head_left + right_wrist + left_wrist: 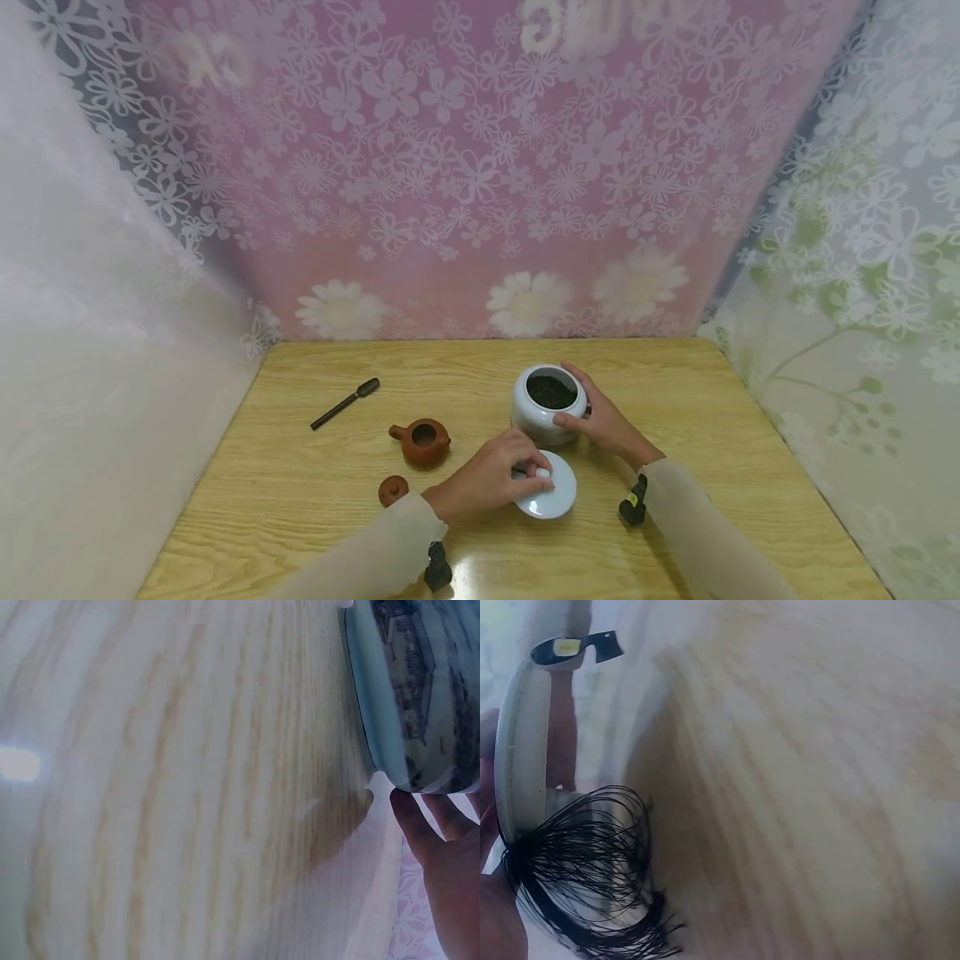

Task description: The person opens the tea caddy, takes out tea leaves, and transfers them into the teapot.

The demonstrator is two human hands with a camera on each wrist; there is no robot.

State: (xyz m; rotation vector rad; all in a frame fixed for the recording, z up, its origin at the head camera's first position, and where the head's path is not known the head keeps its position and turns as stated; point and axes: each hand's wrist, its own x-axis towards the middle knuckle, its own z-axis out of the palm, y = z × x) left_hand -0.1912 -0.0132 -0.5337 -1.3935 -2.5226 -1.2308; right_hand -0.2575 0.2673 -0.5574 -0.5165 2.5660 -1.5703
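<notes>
A round white jar [528,423] with dark loose leaves [551,392] inside stands uncovered at the right of the table. My right hand [606,423] grips its right side, thumb toward the front. The right wrist view shows a dark painted scene on the jar [431,690]. In front of it, my left hand [498,471] pinches the knob of the white lid [558,493]. The left wrist view has the lid [525,750] edge-on, with a bunch of fine black strands [592,862] beside it; what they are attached to is unclear.
A brown clay teapot [427,452] stands uncovered left of the hands. Its small lid [390,490] lies near my left sleeve. Farther left lies a dark thin-handled tool [341,409]. Patterned curtains [480,208] enclose the wooden table [262,475] at the back and sides.
</notes>
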